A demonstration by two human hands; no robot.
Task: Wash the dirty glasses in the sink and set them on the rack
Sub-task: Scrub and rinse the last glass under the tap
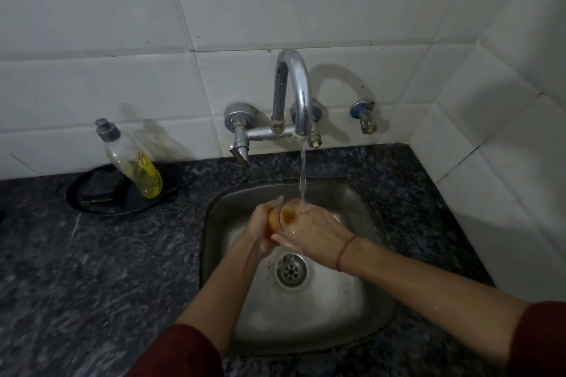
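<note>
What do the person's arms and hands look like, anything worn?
Left hand and right hand are bare: no gloves, no rings visible. Both arms wear dark red sleeves, the left sleeve and right sleeve ending near the elbow, forearms uncovered. A thin red thread band circles the right wrist.

no legible text, brand, number or sign anywhere in view. only candidate: yellow label on the dish soap bottle [132, 162], standing tilted on the black plate [122, 203]. print on that label too small and blurred to make out, no word or logo recoverable.
</note>
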